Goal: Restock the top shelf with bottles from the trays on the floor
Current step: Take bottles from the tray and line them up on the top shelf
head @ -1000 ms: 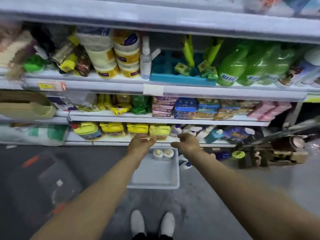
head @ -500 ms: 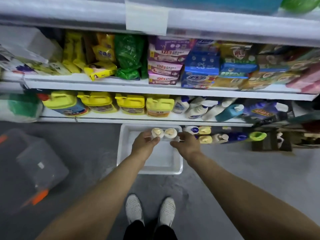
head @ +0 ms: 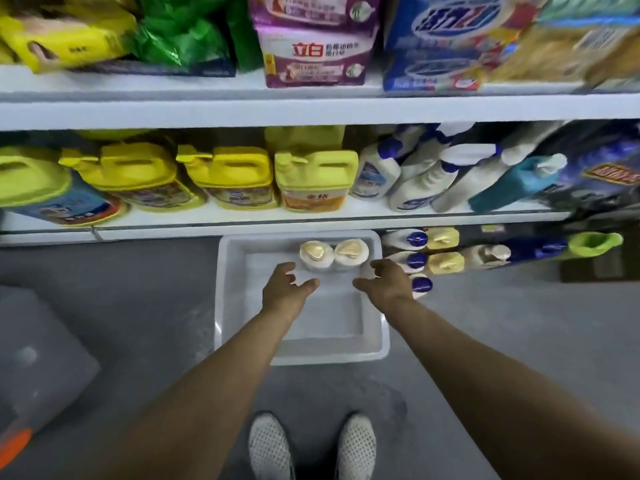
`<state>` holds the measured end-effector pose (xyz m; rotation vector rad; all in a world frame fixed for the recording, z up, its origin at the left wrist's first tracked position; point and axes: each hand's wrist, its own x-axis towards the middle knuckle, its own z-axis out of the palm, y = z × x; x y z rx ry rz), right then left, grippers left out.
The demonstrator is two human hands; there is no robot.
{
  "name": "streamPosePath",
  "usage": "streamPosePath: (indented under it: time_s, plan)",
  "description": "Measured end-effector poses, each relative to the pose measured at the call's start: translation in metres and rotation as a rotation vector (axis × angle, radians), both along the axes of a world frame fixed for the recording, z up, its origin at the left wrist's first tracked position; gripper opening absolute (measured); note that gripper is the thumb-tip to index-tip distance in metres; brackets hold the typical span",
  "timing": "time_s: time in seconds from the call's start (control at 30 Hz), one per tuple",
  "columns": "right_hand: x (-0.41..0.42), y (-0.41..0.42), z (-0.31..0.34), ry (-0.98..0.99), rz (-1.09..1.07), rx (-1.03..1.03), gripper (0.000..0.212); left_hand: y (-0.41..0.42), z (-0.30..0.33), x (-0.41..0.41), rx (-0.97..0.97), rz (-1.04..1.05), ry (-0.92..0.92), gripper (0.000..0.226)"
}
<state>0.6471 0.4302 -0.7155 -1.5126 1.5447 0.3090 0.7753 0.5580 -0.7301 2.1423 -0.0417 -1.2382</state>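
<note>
Step in hand: both hands reach down into the white tray [head: 375, 344] on the floor, apparently for the two cream-capped bottles [head: 333, 255] standing at its far edge, toward the right corner.
Left hand [head: 286, 288]: empty, fingers spread and loosely curved, thumb turned inward, just short of the left bottle; not touching it as far as the view shows.
Right hand [head: 387, 279]: empty as well, fingers relaxed and apart, near the right bottle, shaped to come round its side.
Why two hands: the bottles stand upright and touching, so one hand per bottle looks the likely plan.
Tray: otherwise bare inside; it sits below the bottom shelf edge [head: 311, 226], in front of the person's shoes [head: 311, 445].
More stock: blue-capped and cream-capped bottles [head: 429, 252] just beside the tray's right edge.
Top shelf: out of view above.
Lower shelf: yellow jugs [head: 225, 174] and spray bottles [head: 436, 171].
</note>
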Motion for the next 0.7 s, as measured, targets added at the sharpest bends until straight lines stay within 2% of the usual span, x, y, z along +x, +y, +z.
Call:
streamPosePath:
  time_s: [0.27, 0.43, 0.7]
  plan:
    - [0.016, -0.027, -0.101, 0.03, 0.026, -0.018, 0.082, -0.028, -0.1, 0.011, -0.031, -0.123, -0.064, 0.087]
    - [0.02, -0.032, -0.145, -0.026, 0.092, -0.073, 0.096, -0.042, -0.137, 0.019, -0.083, -0.177, -0.142, 0.085]
    - [0.02, -0.033, -0.16, -0.024, 0.111, -0.159, 0.076, -0.042, -0.151, 0.023, -0.13, -0.151, -0.154, 0.075]
